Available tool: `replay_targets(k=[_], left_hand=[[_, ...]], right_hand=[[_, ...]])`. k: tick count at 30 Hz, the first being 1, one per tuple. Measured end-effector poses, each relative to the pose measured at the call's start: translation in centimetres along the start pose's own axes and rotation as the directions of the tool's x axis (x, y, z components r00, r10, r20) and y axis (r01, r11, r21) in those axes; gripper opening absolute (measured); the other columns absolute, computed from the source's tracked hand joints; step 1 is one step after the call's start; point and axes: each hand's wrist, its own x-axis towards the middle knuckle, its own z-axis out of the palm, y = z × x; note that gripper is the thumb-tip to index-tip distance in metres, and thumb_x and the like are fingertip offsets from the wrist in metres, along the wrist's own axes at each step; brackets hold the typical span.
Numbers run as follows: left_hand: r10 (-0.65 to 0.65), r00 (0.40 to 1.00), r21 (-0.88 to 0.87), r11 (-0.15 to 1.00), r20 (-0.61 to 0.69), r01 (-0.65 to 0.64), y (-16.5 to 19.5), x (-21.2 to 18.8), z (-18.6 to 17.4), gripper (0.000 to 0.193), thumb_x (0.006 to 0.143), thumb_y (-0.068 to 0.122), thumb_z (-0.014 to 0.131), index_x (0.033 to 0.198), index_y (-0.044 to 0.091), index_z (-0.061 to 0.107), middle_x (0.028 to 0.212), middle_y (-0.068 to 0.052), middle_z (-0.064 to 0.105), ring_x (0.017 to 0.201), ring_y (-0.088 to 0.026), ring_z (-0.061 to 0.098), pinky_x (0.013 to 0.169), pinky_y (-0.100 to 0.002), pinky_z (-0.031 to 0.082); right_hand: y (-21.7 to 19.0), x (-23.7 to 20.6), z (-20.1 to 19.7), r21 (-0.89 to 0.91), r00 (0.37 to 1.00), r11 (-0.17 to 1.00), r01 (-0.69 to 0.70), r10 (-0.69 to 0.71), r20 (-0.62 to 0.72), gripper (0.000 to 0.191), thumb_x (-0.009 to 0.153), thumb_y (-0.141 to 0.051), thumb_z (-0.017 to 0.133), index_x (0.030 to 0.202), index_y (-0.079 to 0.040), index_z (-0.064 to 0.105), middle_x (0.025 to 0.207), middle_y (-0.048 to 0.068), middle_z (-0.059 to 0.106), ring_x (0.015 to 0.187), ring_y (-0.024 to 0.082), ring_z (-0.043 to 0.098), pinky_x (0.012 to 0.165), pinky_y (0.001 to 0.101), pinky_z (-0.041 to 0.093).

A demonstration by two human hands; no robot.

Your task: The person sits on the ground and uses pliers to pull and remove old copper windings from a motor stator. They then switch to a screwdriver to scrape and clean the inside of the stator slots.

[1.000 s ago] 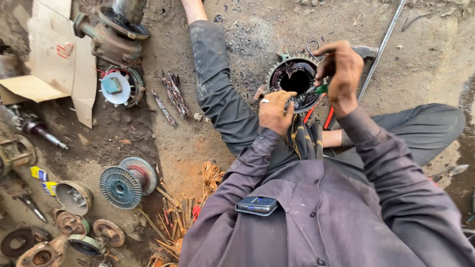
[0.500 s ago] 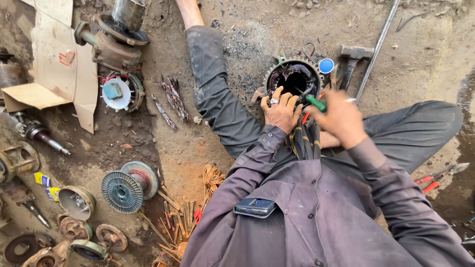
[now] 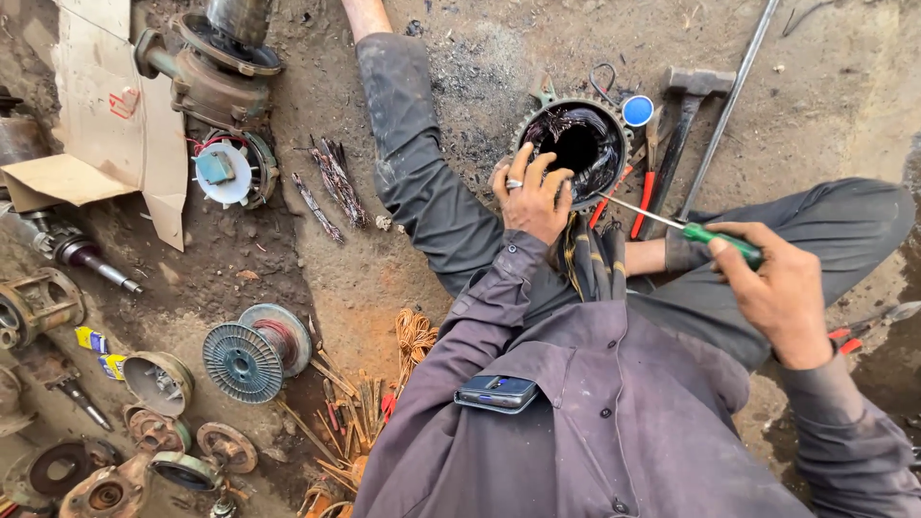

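A round motor stator (image 3: 579, 146) with dark copper windings stands on the dirt between my legs. My left hand (image 3: 531, 200) grips its near rim, a ring on one finger. My right hand (image 3: 773, 288) is off to the right and holds a green-handled screwdriver (image 3: 689, 230); the thin shaft points left toward the stator's rim. A dark phone (image 3: 496, 392) sits in my chest pocket.
A hammer (image 3: 683, 120), a long steel rod (image 3: 724, 115), red-handled pliers (image 3: 645, 182) and a blue cap (image 3: 637, 110) lie right of the stator. Left: cardboard (image 3: 101, 115), a pump housing (image 3: 216, 72), a fan wheel (image 3: 242, 362), end covers, copper wire scraps (image 3: 414, 336).
My right hand pulled away from the stator to the right, taking the green screwdriver with it. The left hand stayed on the rim. The view shifted slightly.
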Motion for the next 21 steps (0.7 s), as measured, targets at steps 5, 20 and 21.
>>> replay_targets(k=[5,20,21], left_hand=[[0.058,0.992,0.020,0.998,0.109,-0.061,-0.2,-0.7,0.1,0.018,0.083,0.024,0.073,0.100,0.019,0.074,0.132,-0.003,0.061,0.147,-0.031,0.038,0.119,-0.061,0.024],[0.052,0.996,0.039,0.998,0.070,-0.054,-0.1,-2.3,0.3,0.013,0.086,0.022,0.074,0.098,0.019,0.074,0.127,-0.003,0.063,0.145,-0.031,0.040,0.120,-0.058,0.026],[0.063,0.997,0.051,0.997,0.036,-0.064,0.0,-2.5,0.2,0.014,0.086,0.021,0.074,0.099,0.018,0.074,0.125,-0.003,0.063,0.143,-0.031,0.043,0.119,-0.056,0.028]], right_hand=[[0.9,-1.6,3.4,-0.089,0.999,0.996,0.020,-0.023,-0.034,0.025,0.103,-0.027,0.067,0.122,-0.012,0.073,0.077,0.012,0.069,0.071,0.021,0.071,0.065,0.0333,0.053],[-2.4,-5.0,5.1,-0.495,0.963,0.827,0.266,-0.254,0.092,0.027,0.097,-0.030,0.063,0.109,-0.009,0.075,0.059,0.017,0.061,0.053,0.038,0.060,0.060,0.0485,0.049],[-2.7,-4.8,5.0,-0.517,0.965,0.815,0.261,-0.240,0.110,0.028,0.097,-0.030,0.063,0.110,-0.009,0.076,0.057,0.018,0.061,0.052,0.038,0.060,0.060,0.0488,0.049]])
